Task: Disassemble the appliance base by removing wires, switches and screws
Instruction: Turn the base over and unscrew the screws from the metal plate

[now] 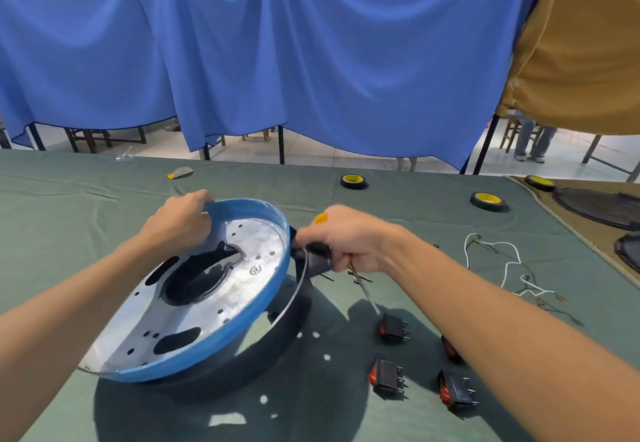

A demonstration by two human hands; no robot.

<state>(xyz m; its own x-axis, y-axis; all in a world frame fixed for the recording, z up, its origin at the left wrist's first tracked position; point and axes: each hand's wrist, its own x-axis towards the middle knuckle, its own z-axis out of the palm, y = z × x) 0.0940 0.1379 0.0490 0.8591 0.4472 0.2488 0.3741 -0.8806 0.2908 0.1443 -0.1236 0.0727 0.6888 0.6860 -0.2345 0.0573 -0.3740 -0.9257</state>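
Appliance base (207, 303) in middle of worktop (69, 206), far rim lifted, probably to reach right side. Left hand (183, 215) fingers curl over far rim, steadying it. Right hand (349, 239) grips screwdriver (367, 294) together with black side piece (317, 258). Loose switches (393, 329) and wires (509, 261) lie at right.

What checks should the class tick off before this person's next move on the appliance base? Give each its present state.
1. Left hand grips the blue rim: ok.
2. Right hand holds the screwdriver and the black shell edge: ok.
3. Switches out, four on the cloth: ok.
4. White wires out, loose on the cloth: ok.
5. Base lying flat: not ok, tilted.
6. All screws removed: cannot tell.
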